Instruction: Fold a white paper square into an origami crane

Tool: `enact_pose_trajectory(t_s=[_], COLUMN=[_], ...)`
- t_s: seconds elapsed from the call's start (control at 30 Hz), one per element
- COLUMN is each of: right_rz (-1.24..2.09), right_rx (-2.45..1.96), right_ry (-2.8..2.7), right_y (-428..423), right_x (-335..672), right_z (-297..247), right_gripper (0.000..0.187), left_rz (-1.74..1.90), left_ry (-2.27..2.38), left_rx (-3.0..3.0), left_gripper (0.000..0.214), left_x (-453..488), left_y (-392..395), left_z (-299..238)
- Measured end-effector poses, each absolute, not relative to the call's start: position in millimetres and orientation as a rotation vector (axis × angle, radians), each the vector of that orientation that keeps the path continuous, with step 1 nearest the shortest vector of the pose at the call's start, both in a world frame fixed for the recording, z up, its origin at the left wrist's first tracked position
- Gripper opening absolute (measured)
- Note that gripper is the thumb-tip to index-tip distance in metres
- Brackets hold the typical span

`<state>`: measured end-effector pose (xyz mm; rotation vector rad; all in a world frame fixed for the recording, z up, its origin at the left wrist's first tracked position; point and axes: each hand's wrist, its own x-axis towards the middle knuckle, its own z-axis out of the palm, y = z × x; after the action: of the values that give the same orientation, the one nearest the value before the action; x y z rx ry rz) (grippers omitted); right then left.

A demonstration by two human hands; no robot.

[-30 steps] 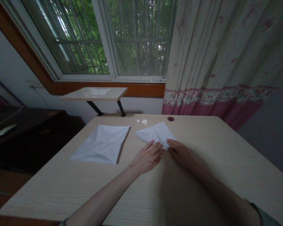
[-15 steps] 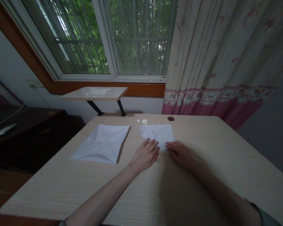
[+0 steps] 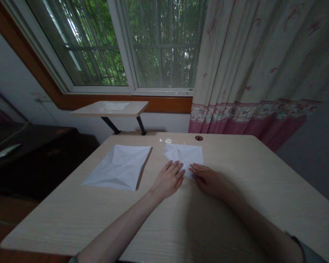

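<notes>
Head view. Located on the pale wooden desk (image 3: 235, 204), towards its far edge and just short of the round cable hole (image 3: 199, 138): a folded white paper (image 3: 186, 153), lying flat, creased across its face. Left hand (image 3: 168, 179) open, palm down, fingers stretched, fingertips laid on the paper's near left edge. Right hand (image 3: 208, 179) likewise open and flat, fingertips on the near right corner; no grip taken by either. Noted to the left, apart from both hands: a larger creased white sheet (image 3: 117, 167), unfolded and flat. Beyond the desk: a small wall shelf (image 3: 109, 108), a barred window (image 3: 142, 44), a patterned curtain (image 3: 252, 65). Folded paper judged very light, thin and limp, apt to slide on the smooth top and easily torn or miscreased; best steadied by flat fingertip pressure, or pinched at a free corner or folded edge.
</notes>
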<state>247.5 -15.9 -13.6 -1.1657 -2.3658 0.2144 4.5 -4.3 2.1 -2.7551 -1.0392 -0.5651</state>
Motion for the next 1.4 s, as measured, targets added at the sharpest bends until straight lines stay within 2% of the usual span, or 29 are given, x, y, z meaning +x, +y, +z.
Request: enact_pose_trajectory(t_s=[0.23, 0.57, 0.83, 1.3, 1.4], right_rz=[0.155, -0.158, -0.285, -0.442, -0.365], right_rx=[-1.261, -1.281, -1.405, -1.408, -1.377], right_ry=[-2.428, -2.526, -2.549, -2.438, -2.42], right_y=[-19.4, -28.5, -34.2, -24.8, -16.5], right_x=[243.8, 238.2, 238.0, 241.1, 244.4], right_z=[-4.3, 9.9, 12.0, -2.7, -12.2], right_gripper=[0.04, 0.028, 0.018, 0.024, 0.017], left_rz=[-0.53, -0.561, -0.609, -0.616, -0.627], left_ry=[-1.054, -0.988, -0.933, -0.895, -0.877], left_rx=[-2.791, -2.867, -3.008, -3.064, -3.057], left_gripper=[0.031, 0.033, 0.033, 0.032, 0.031], left_x=[3.8, 3.2, 1.4, 2.0, 2.1], left_y=[-4.4, -3.8, -4.8, -7.7, -7.2], left_z=[4.2, 6.8, 6.1, 10.2, 9.4])
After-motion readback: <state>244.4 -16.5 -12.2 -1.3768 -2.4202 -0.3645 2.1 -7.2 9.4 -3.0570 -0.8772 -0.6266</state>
